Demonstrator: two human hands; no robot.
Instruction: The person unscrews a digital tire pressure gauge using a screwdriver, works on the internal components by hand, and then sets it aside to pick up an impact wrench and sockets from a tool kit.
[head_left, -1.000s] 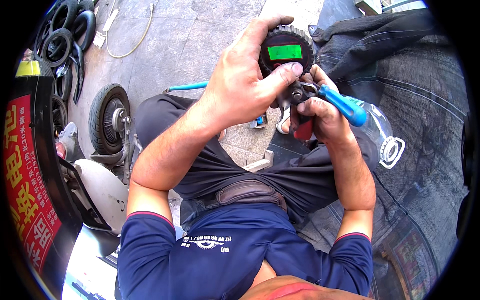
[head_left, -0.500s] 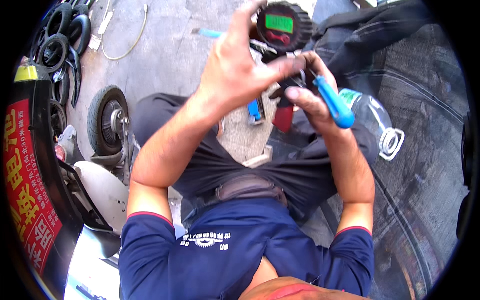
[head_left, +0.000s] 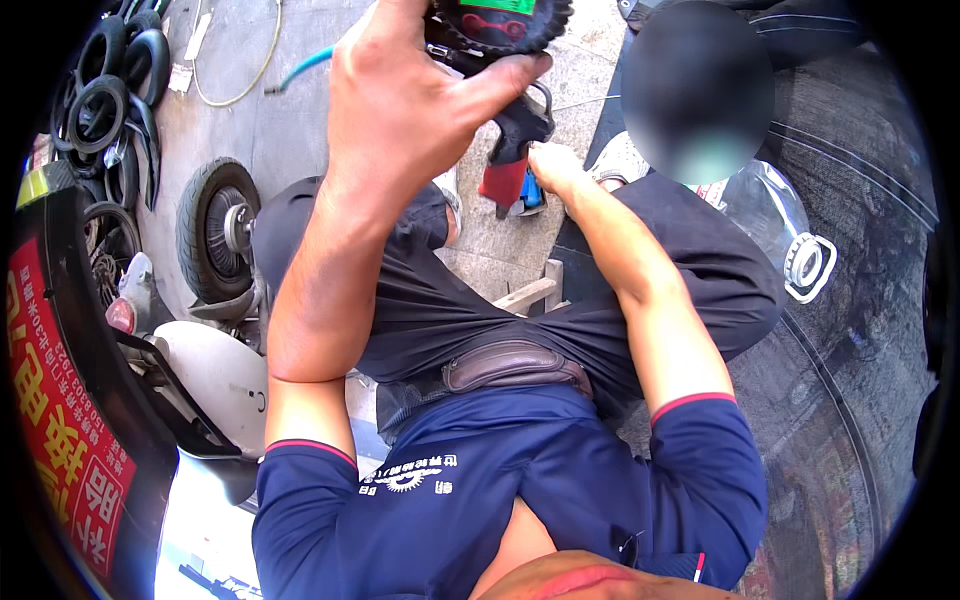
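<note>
My left hand [head_left: 405,105] is raised at the top of the view, shut around a round black inflator gauge [head_left: 500,22] with a green display; the picture's top edge cuts the gauge off. A black lever [head_left: 522,122] hangs under the gauge. My right hand [head_left: 556,166] sits just below it, fingers closed on red-handled pliers [head_left: 503,182] that reach up to the lever. A small blue object [head_left: 531,196] shows beside the red handle; I cannot tell whether it belongs to the pliers. A blue hose [head_left: 300,68] trails off left from the gauge.
I sit on a low wooden stool [head_left: 527,294]. A small wheel [head_left: 213,237] and a white scooter body [head_left: 212,382] are at my left, with piled tyres [head_left: 108,85] beyond. A clear plastic bottle [head_left: 772,212] lies on a large dark tyre [head_left: 860,300] at my right.
Both hands have lifted the gauge up and away, so its display now runs off the top edge. The pliers' blue handle, plainly seen before, is no longer in sight.
</note>
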